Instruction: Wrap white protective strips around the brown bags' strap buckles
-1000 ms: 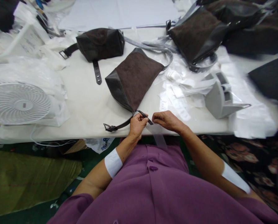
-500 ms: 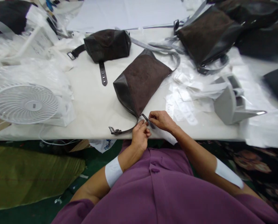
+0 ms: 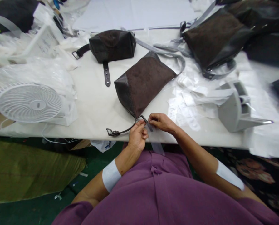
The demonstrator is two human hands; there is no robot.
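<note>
The palm-up left hand (image 3: 137, 136) pinches the buckled strap (image 3: 125, 130); the right hand (image 3: 162, 122) curls nearby, its grip unclear.

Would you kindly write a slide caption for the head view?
Left hand holding the strap of a brown bag, right hand close beside it.

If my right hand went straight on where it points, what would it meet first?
Probably the short dark strap beside your left hand, though depth leaves the gap to your right hand unclear.

Bag workshop, matching dark brown bags (image 3: 151, 84) along a work table (image 3: 92, 106), heaped clear plastic (image 3: 36, 70), scattered white strips (image 3: 180, 109)
</note>
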